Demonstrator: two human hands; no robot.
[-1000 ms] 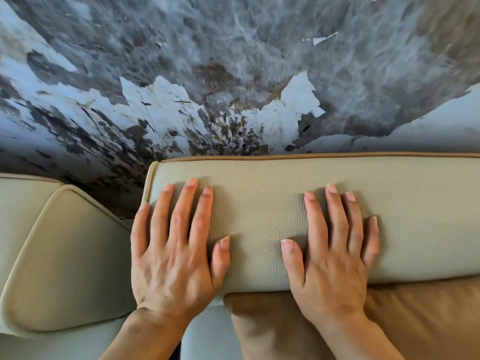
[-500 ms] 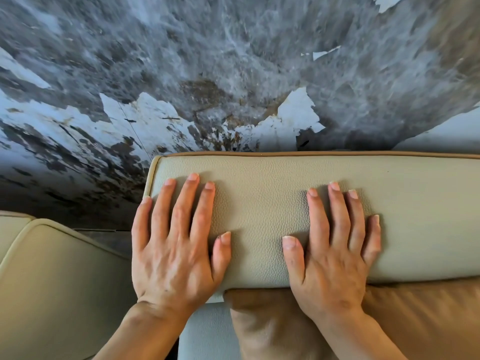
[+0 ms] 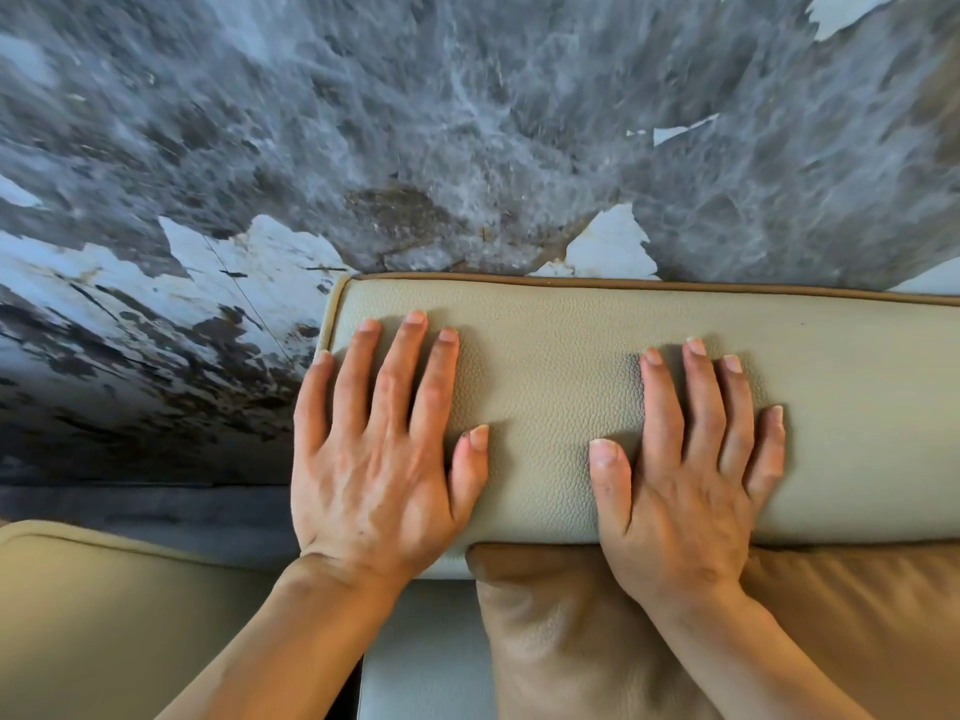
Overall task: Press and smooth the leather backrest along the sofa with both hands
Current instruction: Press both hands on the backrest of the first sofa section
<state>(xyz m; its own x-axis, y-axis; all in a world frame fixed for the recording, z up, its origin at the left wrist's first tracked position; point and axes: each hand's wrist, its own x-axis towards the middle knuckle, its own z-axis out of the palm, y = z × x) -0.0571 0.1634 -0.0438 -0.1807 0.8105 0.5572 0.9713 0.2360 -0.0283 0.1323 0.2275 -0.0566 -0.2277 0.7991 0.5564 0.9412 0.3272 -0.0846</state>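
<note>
The beige pebbled-leather backrest (image 3: 545, 366) with tan piping runs from the middle of the view off the right edge. My left hand (image 3: 379, 449) lies flat, palm down, fingers spread, at the backrest's left end, its little finger at the piped corner. My right hand (image 3: 685, 459) lies flat beside it, fingers spread, its heel over the backrest's lower edge. Both press the leather and hold nothing.
A tan leather cushion (image 3: 597, 636) sits under the backrest below my right wrist. A beige armrest or neighbouring seat (image 3: 104, 615) fills the lower left. A pale seat panel (image 3: 426, 662) lies between my forearms. A peeling grey-and-white wall (image 3: 415, 122) rises behind the sofa.
Both hands keep the same flat pose near the backrest's left end. The view has shifted, so the left-hand cushion has slid down and away toward the lower left.
</note>
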